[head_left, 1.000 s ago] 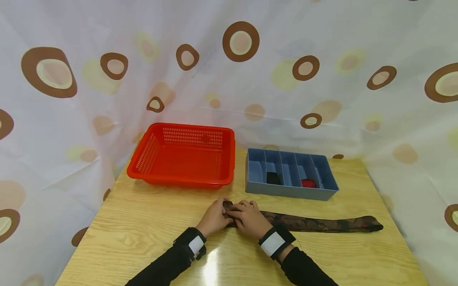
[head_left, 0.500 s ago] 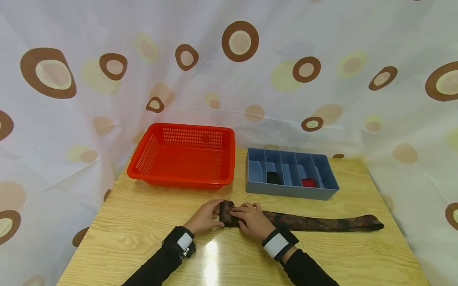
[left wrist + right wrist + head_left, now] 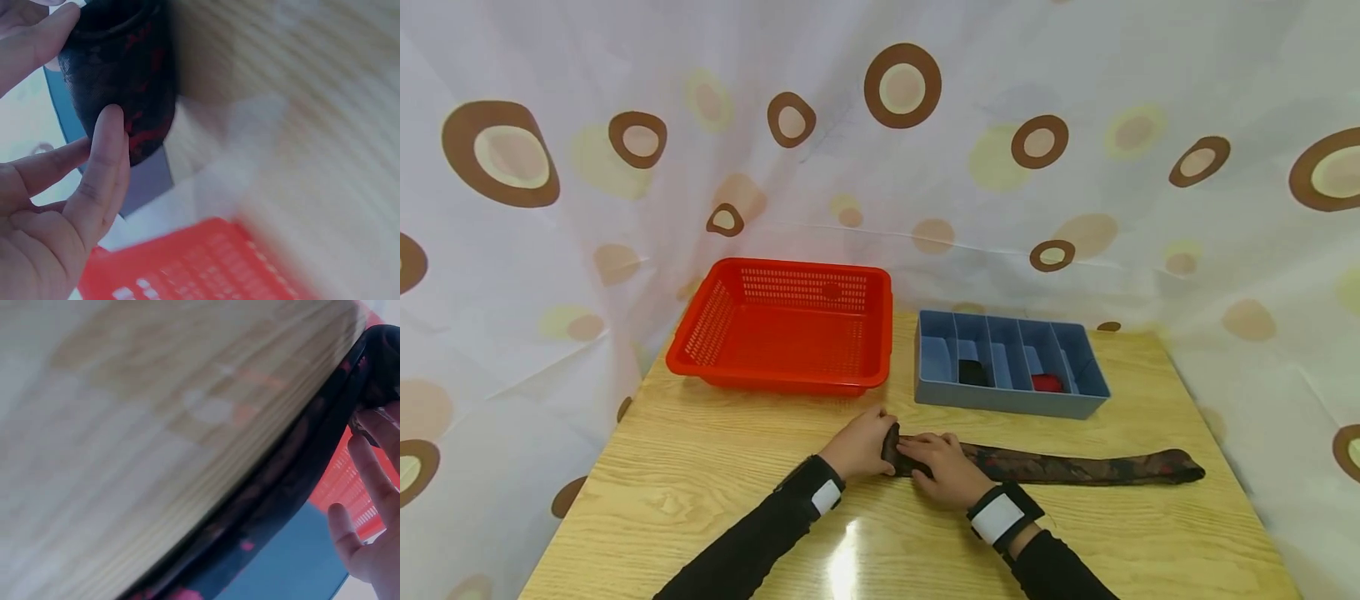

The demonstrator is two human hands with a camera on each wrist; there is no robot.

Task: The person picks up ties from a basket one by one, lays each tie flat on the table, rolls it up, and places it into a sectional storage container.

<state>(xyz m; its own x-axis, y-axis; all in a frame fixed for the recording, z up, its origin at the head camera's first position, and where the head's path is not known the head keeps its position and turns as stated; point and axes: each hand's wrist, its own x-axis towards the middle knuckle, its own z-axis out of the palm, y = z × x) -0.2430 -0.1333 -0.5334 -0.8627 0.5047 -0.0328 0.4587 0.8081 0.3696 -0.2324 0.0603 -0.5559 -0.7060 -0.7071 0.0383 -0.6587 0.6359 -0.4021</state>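
A long dark cloth strip (image 3: 1078, 469) with a brown, black and red camouflage pattern lies lengthwise across the table. Its left end is rolled up; that roll (image 3: 119, 81) is large in the left wrist view, hollow at its near rim. My left hand (image 3: 859, 446) grips the roll from the left, thumb and fingers on either side. On the strip just right of the roll, the fingers of my right hand (image 3: 953, 475) rest nearly straight. The right wrist view shows the strip (image 3: 269, 500) running up to the roll. Part of the cloth is hidden under my right hand.
Behind my hands stands a red plastic basket (image 3: 790, 388). To its right is a blue-grey divided box (image 3: 1015, 402), holding a black item (image 3: 972, 373) and a red item (image 3: 1047, 383) in separate compartments. A patterned curtain hangs behind the table (image 3: 685, 475).
The left hand first drew back left from the roll, then closed round it again, now slightly farther right. The right hand has shifted a little rightward. The strip's far right end has barely moved.
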